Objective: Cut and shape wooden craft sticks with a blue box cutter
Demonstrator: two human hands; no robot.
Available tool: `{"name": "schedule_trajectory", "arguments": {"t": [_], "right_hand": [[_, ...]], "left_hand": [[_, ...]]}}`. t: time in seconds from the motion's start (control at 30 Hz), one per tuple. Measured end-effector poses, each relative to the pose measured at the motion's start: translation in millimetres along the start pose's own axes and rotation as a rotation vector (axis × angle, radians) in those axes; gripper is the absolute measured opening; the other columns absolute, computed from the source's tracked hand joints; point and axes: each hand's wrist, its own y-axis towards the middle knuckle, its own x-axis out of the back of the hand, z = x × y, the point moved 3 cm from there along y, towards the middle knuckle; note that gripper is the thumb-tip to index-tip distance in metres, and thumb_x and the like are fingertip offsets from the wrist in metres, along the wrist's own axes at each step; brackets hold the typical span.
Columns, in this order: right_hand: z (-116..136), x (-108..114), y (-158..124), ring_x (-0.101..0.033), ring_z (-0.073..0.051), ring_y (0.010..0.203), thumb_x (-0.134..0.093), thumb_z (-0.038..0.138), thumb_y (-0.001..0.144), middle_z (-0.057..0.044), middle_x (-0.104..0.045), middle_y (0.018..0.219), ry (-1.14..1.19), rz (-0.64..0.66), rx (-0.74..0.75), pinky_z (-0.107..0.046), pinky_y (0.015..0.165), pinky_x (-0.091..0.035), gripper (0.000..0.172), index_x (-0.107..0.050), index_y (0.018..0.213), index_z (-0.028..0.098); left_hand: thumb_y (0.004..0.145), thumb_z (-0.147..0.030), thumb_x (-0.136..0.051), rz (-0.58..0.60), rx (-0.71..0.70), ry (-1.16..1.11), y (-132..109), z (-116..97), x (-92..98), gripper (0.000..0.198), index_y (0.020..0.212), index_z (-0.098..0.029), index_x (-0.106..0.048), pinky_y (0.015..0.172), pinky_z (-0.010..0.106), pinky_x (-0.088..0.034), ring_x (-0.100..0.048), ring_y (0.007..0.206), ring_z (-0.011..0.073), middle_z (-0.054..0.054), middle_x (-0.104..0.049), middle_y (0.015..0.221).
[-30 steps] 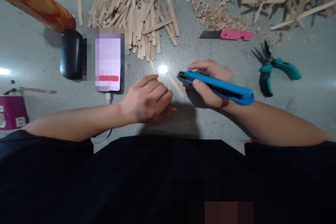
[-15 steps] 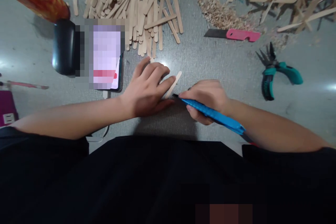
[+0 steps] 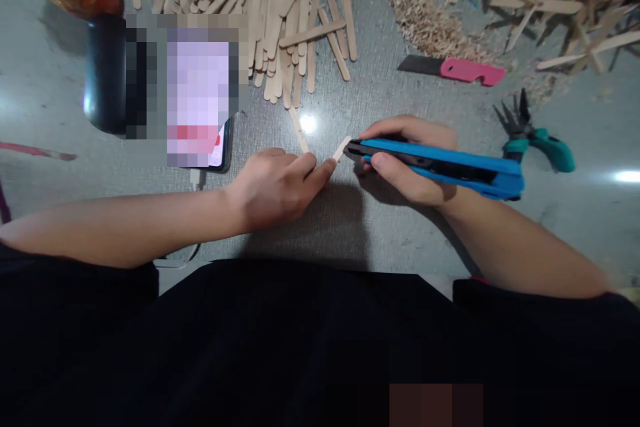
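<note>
The left hand (image 3: 280, 187), spread half a second ago, has drawn in to pinch a wooden stick (image 3: 342, 149), its far tip poking out. Gripped in the right hand (image 3: 423, 188), the blue cutter (image 3: 440, 163) has swung up to that tip (contact is hard to tell), suggesting work there; beyond lies the stick pile (image 3: 300, 33).

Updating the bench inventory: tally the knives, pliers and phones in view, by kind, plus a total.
Knives: 2 (blue cutter, pink-handled knife)
Pliers: 1
Phone: 1
Total: 4
</note>
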Motion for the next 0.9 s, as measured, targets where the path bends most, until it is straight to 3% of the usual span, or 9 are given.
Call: {"name": "schedule_trajectory", "arguments": {"t": [0.13, 0.43, 0.6, 0.77, 0.9], "right_hand": [[6.9, 0.1, 5.1, -0.08, -0.023, 0.077, -0.084, 0.041, 0.102, -0.001, -0.088, 0.095, -0.151, 0.014, 0.07, -0.041, 0.071, -0.066, 0.016, -0.083, 0.115, 0.032], [6.2, -2.6, 5.1, -0.084, -0.024, 0.082, -0.083, 0.033, 0.103, -0.002, -0.09, 0.101, -0.067, 0.041, 0.061, -0.042, 0.075, -0.068, 0.018, -0.085, 0.12, 0.03], [9.9, -1.9, 6.2, -0.086, -0.025, 0.084, -0.079, 0.032, 0.107, -0.003, -0.09, 0.104, -0.138, 0.073, 0.075, -0.043, 0.08, -0.071, 0.016, -0.085, 0.122, 0.033], [8.6, -1.5, 7.1, -0.088, -0.025, 0.092, -0.081, 0.034, 0.106, -0.003, -0.091, 0.108, -0.126, 0.083, 0.156, -0.04, 0.085, -0.072, 0.018, -0.087, 0.123, 0.031], [7.6, -0.8, 6.4, -0.088, -0.025, 0.092, -0.08, 0.032, 0.108, -0.003, -0.091, 0.109, -0.155, 0.122, 0.135, -0.04, 0.085, -0.071, 0.019, -0.088, 0.125, 0.034]], "left_hand": [[0.114, -0.02, -0.056, 0.061, 0.007, 0.014, -0.5, 0.9, -1.7, 0.034, 0.142, -0.013, -0.075, 0.054, 0.033, -0.04, -0.068, 0.063, 0.0167, 0.003, -0.071, 0.085], [0.114, -0.02, -0.053, 0.099, 0.039, -0.069, -2.8, 3.7, -4.6, 0.041, 0.149, -0.016, -0.076, 0.061, 0.034, -0.038, -0.067, 0.067, 0.0171, 0.005, -0.074, 0.088], [0.115, -0.02, -0.055, 0.033, 0.019, -0.08, -3.1, 4.0, -3.0, 0.038, 0.145, -0.013, -0.077, 0.06, 0.035, -0.036, -0.065, 0.066, 0.0171, 0.004, -0.074, 0.086], [0.114, -0.019, -0.055, 0.01, -0.024, -0.034, -0.2, 5.3, -1.1, 0.038, 0.143, -0.011, -0.078, 0.063, 0.037, -0.041, -0.063, 0.068, 0.0188, 0.004, -0.072, 0.084], [0.116, -0.028, -0.055, 0.09, 0.067, -0.134, 1.4, 7.4, -5.5, 0.035, 0.14, -0.021, -0.079, 0.081, 0.043, -0.052, -0.071, 0.089, 0.0257, 0.008, -0.073, 0.095]]}}
